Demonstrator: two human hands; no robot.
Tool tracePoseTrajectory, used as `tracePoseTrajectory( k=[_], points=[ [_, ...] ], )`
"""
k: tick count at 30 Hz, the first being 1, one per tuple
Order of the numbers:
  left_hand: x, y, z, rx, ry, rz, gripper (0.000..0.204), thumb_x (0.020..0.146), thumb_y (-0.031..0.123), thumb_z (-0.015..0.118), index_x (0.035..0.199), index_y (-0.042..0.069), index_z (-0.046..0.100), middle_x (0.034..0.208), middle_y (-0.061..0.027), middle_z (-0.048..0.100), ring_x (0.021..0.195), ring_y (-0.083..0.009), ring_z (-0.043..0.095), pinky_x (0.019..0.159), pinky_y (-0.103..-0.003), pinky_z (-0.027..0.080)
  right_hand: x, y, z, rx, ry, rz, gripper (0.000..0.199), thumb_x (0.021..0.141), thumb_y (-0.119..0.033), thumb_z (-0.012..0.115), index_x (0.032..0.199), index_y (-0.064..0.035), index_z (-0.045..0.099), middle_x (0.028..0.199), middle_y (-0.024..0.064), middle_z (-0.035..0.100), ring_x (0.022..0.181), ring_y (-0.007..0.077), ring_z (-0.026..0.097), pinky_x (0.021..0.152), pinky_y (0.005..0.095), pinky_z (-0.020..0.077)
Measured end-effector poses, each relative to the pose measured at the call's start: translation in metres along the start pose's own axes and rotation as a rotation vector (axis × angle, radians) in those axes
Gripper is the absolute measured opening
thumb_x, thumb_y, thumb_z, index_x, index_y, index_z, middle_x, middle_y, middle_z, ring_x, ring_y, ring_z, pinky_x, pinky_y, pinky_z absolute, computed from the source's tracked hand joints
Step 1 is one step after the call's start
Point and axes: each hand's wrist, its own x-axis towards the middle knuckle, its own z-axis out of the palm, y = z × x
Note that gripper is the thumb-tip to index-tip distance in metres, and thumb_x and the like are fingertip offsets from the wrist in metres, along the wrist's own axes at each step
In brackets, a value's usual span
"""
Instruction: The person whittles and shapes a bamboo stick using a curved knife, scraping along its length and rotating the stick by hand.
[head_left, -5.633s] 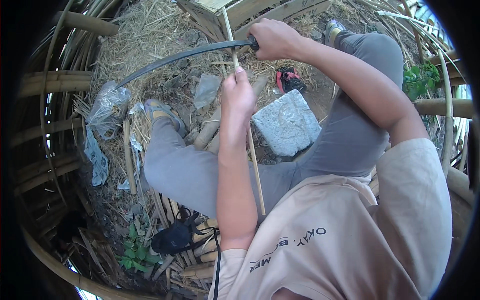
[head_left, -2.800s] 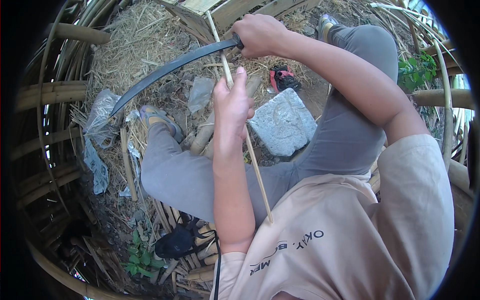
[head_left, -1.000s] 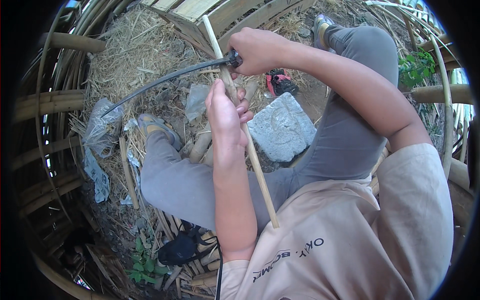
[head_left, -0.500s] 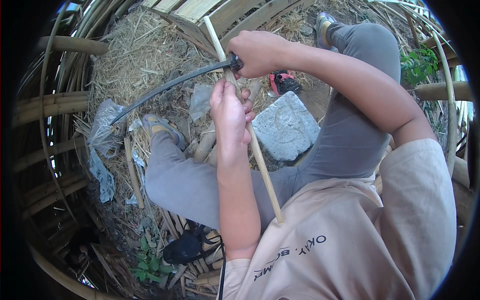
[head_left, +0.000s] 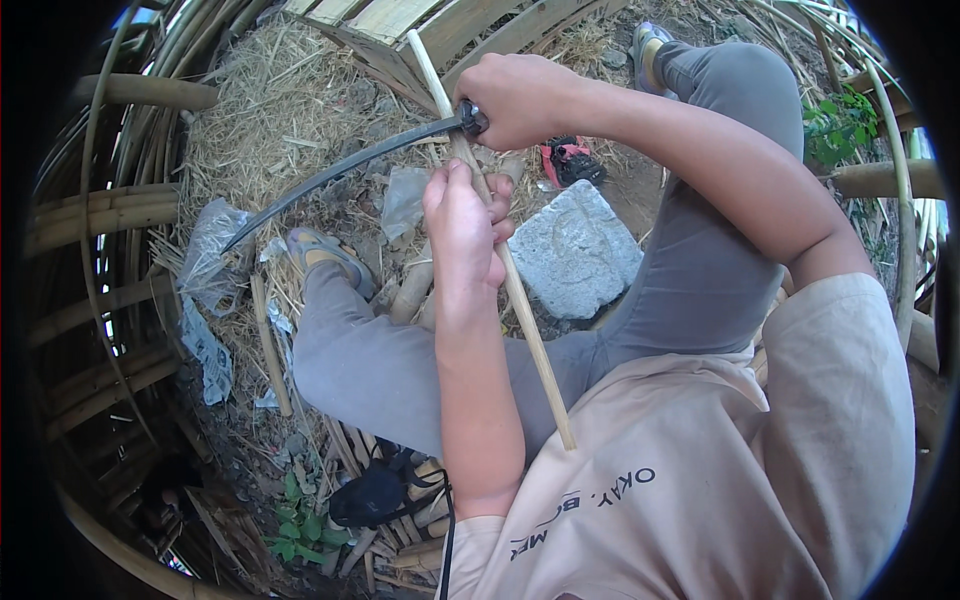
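Note:
My left hand (head_left: 466, 228) grips a long pale bamboo strip (head_left: 528, 330) that runs from near my chest up past both hands. My right hand (head_left: 520, 98) is closed on the handle of a long curved dark blade (head_left: 340, 170), whose edge meets the strip just above my left hand. The blade's tip points left and down over the straw. I sit with both legs in grey trousers spread apart.
A grey stone block (head_left: 574, 250) lies between my legs. A red tool (head_left: 566, 160) rests beyond it. Straw (head_left: 280, 110), plastic scraps (head_left: 205, 265), bamboo poles (head_left: 90, 215) and a black sandal (head_left: 372, 494) surround me. Bamboo slats (head_left: 400, 20) stand ahead.
The strip has slid farther up through my left hand while the blade stayed against it. The blade's tip has swung slightly lower to the left.

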Motion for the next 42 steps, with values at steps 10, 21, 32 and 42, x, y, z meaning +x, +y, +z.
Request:
tracePoseTrajectory(
  k=[10, 21, 32, 42],
  points=[
    [0.004, 0.000, -0.010, -0.242, -0.169, -0.072, 0.016, 0.108, 0.023, 0.036, 0.110, 0.010, 0.045, 0.075, -0.0026, 0.050, 0.049, -0.0021, 0.032, 0.037, -0.017, 0.023, -0.002, -0.004, -0.005, 0.077, 0.003, -0.016, 0.023, 0.073, -0.017, 0.070, 0.088, 0.0007, 0.073, 0.078, 0.0220, 0.070, 0.079, 0.0399, 0.070, 0.073, 0.0468, 0.0568],
    [0.000, -0.007, 0.003, 0.054, 0.018, 0.047, 0.020, 0.109, 0.025, 0.035, 0.106, 0.011, 0.049, 0.074, -0.0016, 0.051, 0.049, -0.0032, 0.034, 0.039, -0.020, 0.024, -0.011, -0.015, -0.003, -0.040, -0.076, -0.001, 0.027, 0.067, -0.013, 0.069, 0.092, -0.0042, 0.075, 0.084, 0.0198, 0.072, 0.082, 0.0387, 0.071, 0.074, 0.0467, 0.0581],
    [-0.008, -0.021, 0.009, 0.165, 0.054, 0.194, 0.021, 0.109, 0.021, 0.033, 0.095, 0.008, 0.042, 0.064, -0.0019, 0.048, 0.044, -0.0076, 0.040, 0.037, -0.024, 0.030, 0.018, 0.040, 0.011, -0.024, 0.058, 0.200, 0.027, 0.067, -0.013, 0.067, 0.085, 0.0074, 0.066, 0.085, 0.0284, 0.069, 0.084, 0.0426, 0.071, 0.075, 0.0484, 0.0581],
    [0.006, 0.013, -0.029, -0.193, -0.055, 0.039, 0.016, 0.109, 0.024, 0.034, 0.101, 0.013, 0.041, 0.068, -0.0004, 0.045, 0.047, -0.0036, 0.031, 0.038, -0.022, 0.021, 0.000, 0.016, 0.007, 0.076, 0.056, 0.099, 0.021, 0.067, -0.011, 0.064, 0.078, 0.0069, 0.067, 0.077, 0.0286, 0.067, 0.081, 0.0432, 0.069, 0.075, 0.0480, 0.0562]
  ],
)
